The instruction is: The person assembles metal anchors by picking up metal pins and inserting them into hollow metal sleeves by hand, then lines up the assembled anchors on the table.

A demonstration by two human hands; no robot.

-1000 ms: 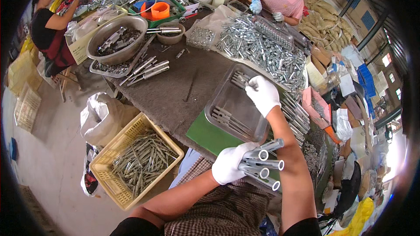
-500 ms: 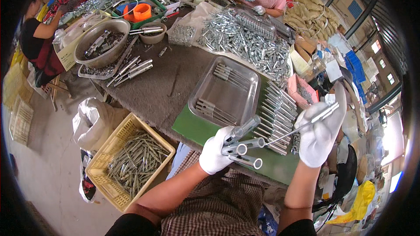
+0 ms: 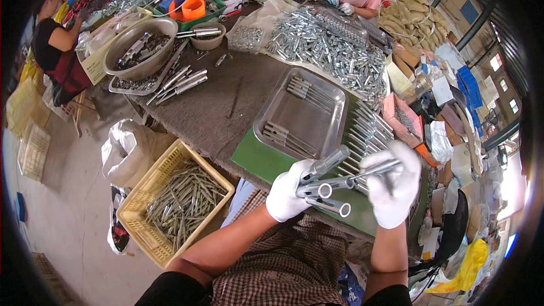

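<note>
In my white-gloved left hand (image 3: 288, 191) is a closed bunch of several shiny metal tubes (image 3: 327, 207), their open ends fanned to the right. My gloved right hand (image 3: 395, 190), somewhat blurred, grips a metal rod (image 3: 384, 166) with a thick end and a thin shaft. The thin end meets the mouth of one tube; how far inside it sits I cannot tell. Beyond my hands, a steel tray (image 3: 289, 114) holds two groups of similar rods. A row of more rods (image 3: 369, 128) lies on the green board (image 3: 253, 157), partly behind my right hand.
A yellow crate (image 3: 222, 197) of metal pieces stands below the table's left edge. Metal bowls (image 3: 157, 24), a pink bin (image 3: 392, 114) and a large heap of metal parts (image 3: 317, 39) surround the work area. Two people work across the table and at the far left.
My right hand has moved left and down, bringing the rod's thin end to a tube's mouth. My left hand keeps its bunch of tubes. The whole view has shifted slightly.
</note>
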